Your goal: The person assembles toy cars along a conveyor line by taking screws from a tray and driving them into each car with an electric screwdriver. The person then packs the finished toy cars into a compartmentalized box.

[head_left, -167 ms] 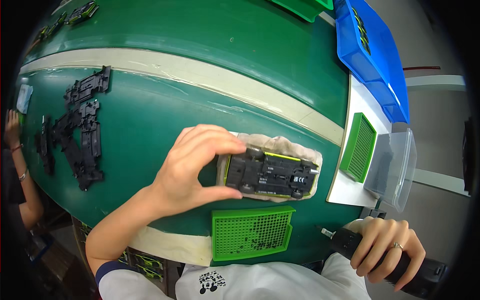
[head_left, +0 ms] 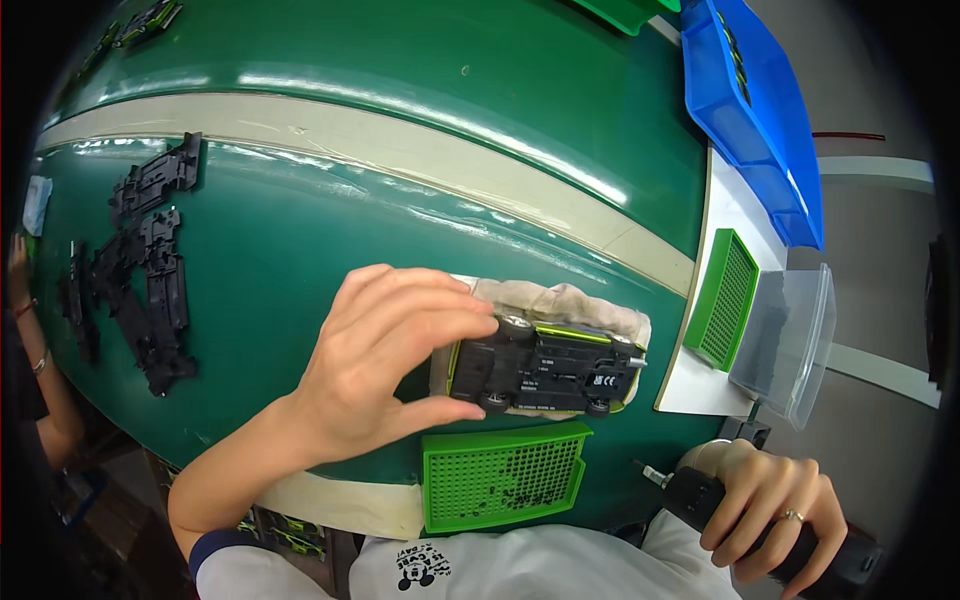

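Observation:
A toy car (head_left: 560, 372) lies wheels-up on a whitish cloth pad (head_left: 570, 300), its black underside and lime-green body edge showing. My left hand (head_left: 375, 355) grips its left end, thumb on the near side and fingers on the far side by the wheels. At the lower right my right hand (head_left: 770, 505) is wrapped around a black electric screwdriver (head_left: 697, 494). Its bit points left, apart from the car. Just below the pad sits a green perforated tray (head_left: 440, 480) with small dark screws in it.
Several black plastic chassis parts (head_left: 150, 270) lie at the left. To the right are another green tray (head_left: 722, 300), a clear plastic bin (head_left: 800, 350) and a blue bin (head_left: 760, 130). Another person's arm (head_left: 50, 385) shows at the far left edge.
The car has shifted slightly toward me on the pad and tilted, so its far wheel hubs show more. My left hand moved with it. The right hand still holds the screwdriver.

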The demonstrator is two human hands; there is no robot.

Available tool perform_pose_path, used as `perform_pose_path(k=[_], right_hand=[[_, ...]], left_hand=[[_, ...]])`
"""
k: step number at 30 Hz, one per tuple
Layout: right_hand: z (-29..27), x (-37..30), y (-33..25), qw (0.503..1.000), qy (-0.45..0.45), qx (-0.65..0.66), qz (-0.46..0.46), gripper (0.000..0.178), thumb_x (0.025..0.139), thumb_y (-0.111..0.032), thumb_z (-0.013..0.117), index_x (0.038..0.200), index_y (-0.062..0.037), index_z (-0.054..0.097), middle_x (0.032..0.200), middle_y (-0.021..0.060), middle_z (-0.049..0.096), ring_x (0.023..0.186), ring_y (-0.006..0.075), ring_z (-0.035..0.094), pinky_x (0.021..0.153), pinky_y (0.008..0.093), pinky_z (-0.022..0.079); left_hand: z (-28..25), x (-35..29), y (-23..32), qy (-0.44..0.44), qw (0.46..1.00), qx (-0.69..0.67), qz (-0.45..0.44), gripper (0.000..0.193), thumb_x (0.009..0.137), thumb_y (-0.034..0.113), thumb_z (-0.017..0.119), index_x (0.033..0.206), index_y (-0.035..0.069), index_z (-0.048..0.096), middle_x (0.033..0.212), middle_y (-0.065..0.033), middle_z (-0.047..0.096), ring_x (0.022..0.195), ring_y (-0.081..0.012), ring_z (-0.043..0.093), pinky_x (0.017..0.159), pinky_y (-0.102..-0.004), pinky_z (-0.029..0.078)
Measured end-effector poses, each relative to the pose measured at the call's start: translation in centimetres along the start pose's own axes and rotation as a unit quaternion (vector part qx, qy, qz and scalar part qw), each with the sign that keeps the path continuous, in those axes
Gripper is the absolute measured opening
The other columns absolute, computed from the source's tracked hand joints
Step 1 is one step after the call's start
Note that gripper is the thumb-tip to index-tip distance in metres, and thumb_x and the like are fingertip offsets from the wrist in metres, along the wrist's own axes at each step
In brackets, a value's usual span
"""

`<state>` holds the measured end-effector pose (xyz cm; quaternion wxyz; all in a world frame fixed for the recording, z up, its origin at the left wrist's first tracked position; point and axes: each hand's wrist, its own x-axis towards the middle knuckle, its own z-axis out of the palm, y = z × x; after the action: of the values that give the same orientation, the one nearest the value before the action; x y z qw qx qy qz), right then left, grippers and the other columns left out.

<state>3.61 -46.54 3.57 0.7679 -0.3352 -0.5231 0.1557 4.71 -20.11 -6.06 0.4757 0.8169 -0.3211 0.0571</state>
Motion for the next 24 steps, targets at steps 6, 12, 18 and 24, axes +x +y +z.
perform_pose_path(k=[6,12,18,24], right_hand=[[-0.5,-0.1,1.1,0.998,-0.058,0.019,0.017,0.032,0.092,-0.035,0.036,0.085,-0.0104,0.056,0.057,0.0026,0.045,0.041,0.0092,0.039,0.038,0.0206,0.029],[-0.2,0.4,0.6,0.99,-0.133,0.001,0.049,0.042,0.092,-0.042,0.031,0.085,-0.011,0.059,0.057,-0.0027,0.042,0.042,0.0068,0.041,0.038,0.019,0.029],[-0.1,-0.2,0.5,0.981,-0.178,0.004,0.073,0.04,0.088,-0.048,0.041,0.088,-0.0123,0.06,0.057,-0.003,0.046,0.043,0.007,0.046,0.036,0.0187,0.032],[0.6,-1.0,1.0,0.968,-0.216,0.033,0.12,0.038,0.082,-0.049,0.05,0.072,-0.0128,0.053,0.058,-0.0009,0.049,0.046,0.0112,0.052,0.037,0.0222,0.037]], left_hand=[[-0.1,-0.2,-0.1,-0.012,1.0,-0.002,-0.002,0.051,0.056,0.027,0.078,0.096,0.005,0.055,0.098,-0.0107,0.061,0.093,-0.029,0.056,0.079,-0.0397,0.037],[0.1,0.0,0.4,0.004,1.0,-0.025,-0.018,0.044,0.057,0.027,0.074,0.094,0.008,0.06,0.098,-0.0069,0.061,0.087,-0.0248,0.056,0.08,-0.04,0.035],[0.1,0.1,0.7,-0.011,0.999,-0.01,-0.035,0.042,0.057,0.027,0.075,0.093,0.011,0.061,0.097,-0.0068,0.062,0.083,-0.0241,0.056,0.086,-0.0434,0.034],[0.2,-0.2,0.8,-0.013,0.999,0.007,-0.031,0.039,0.057,0.026,0.076,0.091,0.013,0.061,0.096,-0.0057,0.063,0.082,-0.023,0.056,0.088,-0.0455,0.032]])
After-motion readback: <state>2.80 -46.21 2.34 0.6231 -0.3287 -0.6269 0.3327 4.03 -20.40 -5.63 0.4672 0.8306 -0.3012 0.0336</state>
